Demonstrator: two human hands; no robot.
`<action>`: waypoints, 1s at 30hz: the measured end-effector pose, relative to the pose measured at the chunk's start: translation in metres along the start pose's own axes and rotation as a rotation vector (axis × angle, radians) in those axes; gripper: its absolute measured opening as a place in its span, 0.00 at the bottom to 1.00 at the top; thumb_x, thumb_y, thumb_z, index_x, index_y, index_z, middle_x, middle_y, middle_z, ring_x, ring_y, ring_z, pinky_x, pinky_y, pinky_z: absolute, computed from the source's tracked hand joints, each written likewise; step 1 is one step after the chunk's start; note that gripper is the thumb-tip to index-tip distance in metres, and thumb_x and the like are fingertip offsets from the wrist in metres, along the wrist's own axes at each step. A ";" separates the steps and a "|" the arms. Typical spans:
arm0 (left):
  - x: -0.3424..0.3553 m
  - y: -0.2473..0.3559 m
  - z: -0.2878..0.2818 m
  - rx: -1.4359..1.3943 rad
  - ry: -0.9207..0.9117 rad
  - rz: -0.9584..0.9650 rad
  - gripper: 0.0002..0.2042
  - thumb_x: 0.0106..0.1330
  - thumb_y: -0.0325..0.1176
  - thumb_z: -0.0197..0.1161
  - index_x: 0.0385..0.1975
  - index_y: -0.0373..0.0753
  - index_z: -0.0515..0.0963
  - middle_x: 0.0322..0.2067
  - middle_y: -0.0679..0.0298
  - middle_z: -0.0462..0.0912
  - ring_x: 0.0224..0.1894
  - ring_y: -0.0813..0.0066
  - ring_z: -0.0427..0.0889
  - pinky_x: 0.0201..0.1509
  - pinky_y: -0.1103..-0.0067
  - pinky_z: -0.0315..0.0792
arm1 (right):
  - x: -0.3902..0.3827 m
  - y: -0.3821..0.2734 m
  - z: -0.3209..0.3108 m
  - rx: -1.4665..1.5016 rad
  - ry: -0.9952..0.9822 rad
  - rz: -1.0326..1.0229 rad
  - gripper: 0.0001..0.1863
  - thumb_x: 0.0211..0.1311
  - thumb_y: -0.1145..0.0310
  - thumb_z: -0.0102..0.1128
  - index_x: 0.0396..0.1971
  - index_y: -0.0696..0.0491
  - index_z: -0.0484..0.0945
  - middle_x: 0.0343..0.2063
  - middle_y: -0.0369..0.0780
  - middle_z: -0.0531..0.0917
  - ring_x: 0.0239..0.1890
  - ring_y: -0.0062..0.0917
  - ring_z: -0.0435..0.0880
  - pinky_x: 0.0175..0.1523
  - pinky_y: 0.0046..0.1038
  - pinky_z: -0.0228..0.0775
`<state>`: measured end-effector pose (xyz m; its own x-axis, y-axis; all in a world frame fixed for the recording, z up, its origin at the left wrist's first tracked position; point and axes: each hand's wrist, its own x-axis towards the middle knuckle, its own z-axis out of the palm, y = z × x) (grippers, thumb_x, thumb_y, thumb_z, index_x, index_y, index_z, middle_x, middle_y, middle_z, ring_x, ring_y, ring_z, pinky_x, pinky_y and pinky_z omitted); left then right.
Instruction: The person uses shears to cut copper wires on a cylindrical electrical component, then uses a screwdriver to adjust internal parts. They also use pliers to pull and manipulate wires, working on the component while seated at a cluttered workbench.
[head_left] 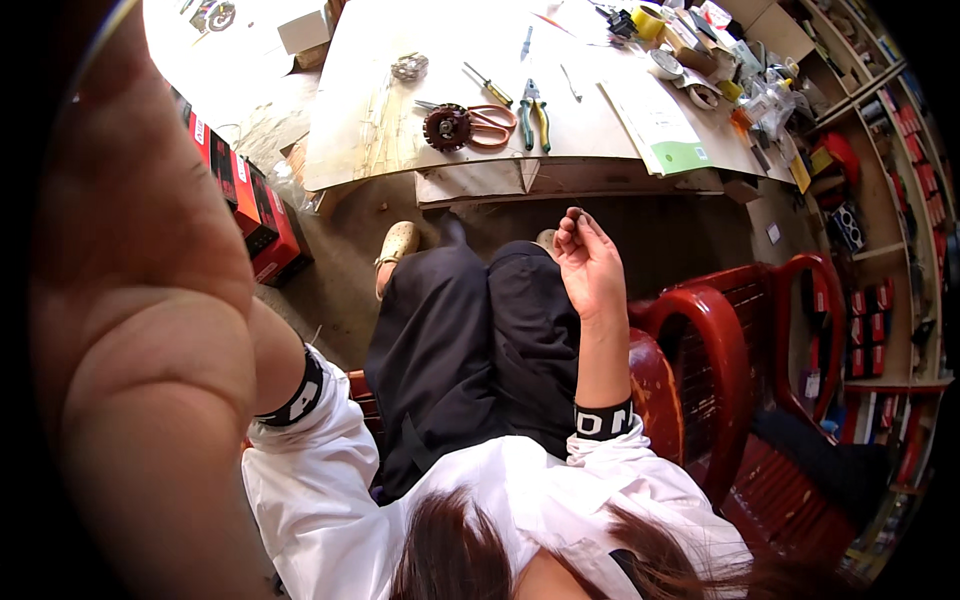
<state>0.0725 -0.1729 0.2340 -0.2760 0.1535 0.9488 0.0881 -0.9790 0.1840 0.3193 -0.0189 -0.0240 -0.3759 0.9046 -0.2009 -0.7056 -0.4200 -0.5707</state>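
My left hand (pixel 150 230) is raised very close to the camera at the left, its palm filling that side; its fingers run out of the picture. My right hand (pixel 590 262) is above my right thigh, thumb and fingertips pinched together. Something small and dark may be between them, too tiny to name. In front of it, on the white-topped table (pixel 370 120), lie pliers (pixel 535 115) with green and yellow handles. Beside them are orange-handled scissors (pixel 492 127), partly covered by a round dark-red wound motor part (pixel 447 128). A screwdriver (pixel 490 85) and a tangled wire bundle (pixel 409 67) lie farther back.
Papers with a green-edged sheet (pixel 660 125) lie at the table's right, near piled tapes, boxes and plastic bags (pixel 710 70). A red wooden chair (pixel 720 350) is at my right, before stocked shelves (pixel 870 240). Red and black boxes (pixel 250 200) stand at the left.
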 end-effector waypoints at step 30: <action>-0.221 -0.319 -0.114 1.279 -0.618 -1.245 0.53 0.41 0.46 0.79 0.70 0.38 0.56 0.63 0.44 0.63 0.64 0.48 0.67 0.67 0.65 0.65 | -0.007 -0.077 0.022 0.361 0.205 -0.370 0.09 0.73 0.69 0.52 0.45 0.55 0.78 0.34 0.33 0.81 0.35 0.17 0.78 0.49 0.21 0.69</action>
<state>-0.0041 0.0906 -0.0638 -0.4242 0.9049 0.0349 0.7786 0.3448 0.5244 0.3628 0.0054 0.0391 0.0353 0.9770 -0.2104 -0.9430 -0.0372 -0.3307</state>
